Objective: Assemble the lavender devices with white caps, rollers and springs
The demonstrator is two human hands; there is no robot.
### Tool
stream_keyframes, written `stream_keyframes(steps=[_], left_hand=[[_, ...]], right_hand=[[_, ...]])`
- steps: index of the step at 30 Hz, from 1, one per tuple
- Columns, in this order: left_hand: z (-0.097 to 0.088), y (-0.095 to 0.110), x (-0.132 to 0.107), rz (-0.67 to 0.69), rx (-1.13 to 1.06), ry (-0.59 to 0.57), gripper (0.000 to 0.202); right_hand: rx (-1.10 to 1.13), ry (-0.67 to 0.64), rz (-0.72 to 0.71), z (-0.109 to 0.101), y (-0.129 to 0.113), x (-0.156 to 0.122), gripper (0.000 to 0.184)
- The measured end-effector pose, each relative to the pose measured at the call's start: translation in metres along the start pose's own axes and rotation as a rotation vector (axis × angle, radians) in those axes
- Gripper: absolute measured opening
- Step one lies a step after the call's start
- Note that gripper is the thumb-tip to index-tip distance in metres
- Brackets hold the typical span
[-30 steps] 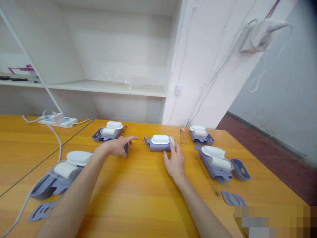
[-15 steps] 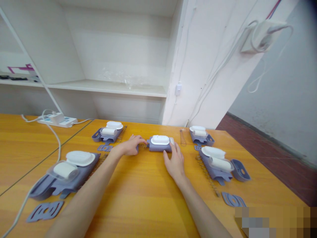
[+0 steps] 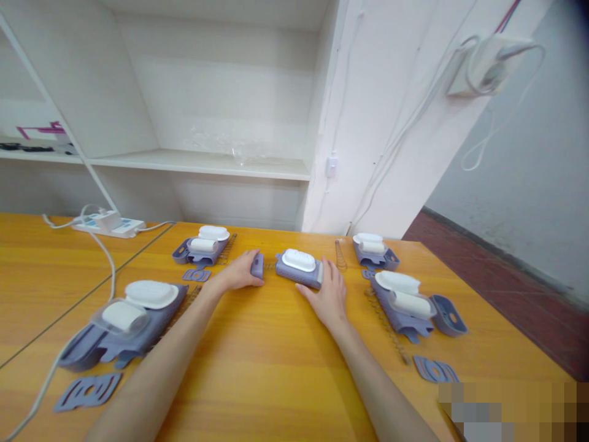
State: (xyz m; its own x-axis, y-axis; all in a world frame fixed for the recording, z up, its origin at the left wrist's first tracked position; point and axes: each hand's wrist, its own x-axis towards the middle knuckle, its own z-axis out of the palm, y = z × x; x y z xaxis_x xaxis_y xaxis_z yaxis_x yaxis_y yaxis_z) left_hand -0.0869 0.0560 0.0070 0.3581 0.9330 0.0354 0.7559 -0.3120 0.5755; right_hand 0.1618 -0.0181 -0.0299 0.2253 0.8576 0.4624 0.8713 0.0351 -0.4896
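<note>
At the far middle of the table, my left hand (image 3: 242,270) closes round a small grey plastic cap (image 3: 257,266). Just right of it, a grey plastic case (image 3: 294,275) lies with a white oval lid (image 3: 299,260) on top. My right hand (image 3: 329,291) grips the case's right end, thumb on the near side and fingers round the far end. Between the cap and the case a coil spring (image 3: 270,266) shows, partly hidden. I cannot tell whether it is attached to either.
Similar grey sets stand at left rear (image 3: 202,245), left front (image 3: 133,319), right rear (image 3: 370,248) and right front (image 3: 400,301). Loose springs (image 3: 389,328) and slotted grey plates (image 3: 87,391) lie beside them. A power strip (image 3: 110,224) with a white cable sits at left.
The case has turned, its right end swinging nearer to me with my right hand. My left hand has drawn slightly back from the case, and the cap in it now shows clearly.
</note>
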Motion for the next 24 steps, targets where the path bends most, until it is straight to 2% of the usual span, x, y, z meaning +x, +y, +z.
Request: stream_keyframes(steps=[3,5,7,11,21,24], left_hand=[[0.002,-0.002,-0.002,0.028,-0.118,0.031,0.095],[0.005,-0.004,-0.003,0.067,-0.18,0.058,0.087],[0.008,-0.005,-0.003,0.105,-0.222,0.091,0.08],[0.014,-0.004,-0.003,0.113,-0.299,0.144,0.078],[0.024,0.007,-0.007,0.132,-0.382,0.124,0.07],[0.026,0.007,-0.007,0.104,-0.504,0.125,0.072]], right_hand=[[-0.004,-0.072,-0.009,0.003,0.007,0.005,0.074],[0.053,-0.103,-0.048,0.003,0.013,0.009,0.065],[0.127,-0.106,-0.086,0.003,0.016,0.01,0.062],[0.21,-0.122,-0.116,0.001,0.017,0.009,0.061],[0.285,-0.117,-0.138,0.0,0.015,0.008,0.062],[0.281,-0.12,-0.129,0.0,0.016,0.008,0.062]])
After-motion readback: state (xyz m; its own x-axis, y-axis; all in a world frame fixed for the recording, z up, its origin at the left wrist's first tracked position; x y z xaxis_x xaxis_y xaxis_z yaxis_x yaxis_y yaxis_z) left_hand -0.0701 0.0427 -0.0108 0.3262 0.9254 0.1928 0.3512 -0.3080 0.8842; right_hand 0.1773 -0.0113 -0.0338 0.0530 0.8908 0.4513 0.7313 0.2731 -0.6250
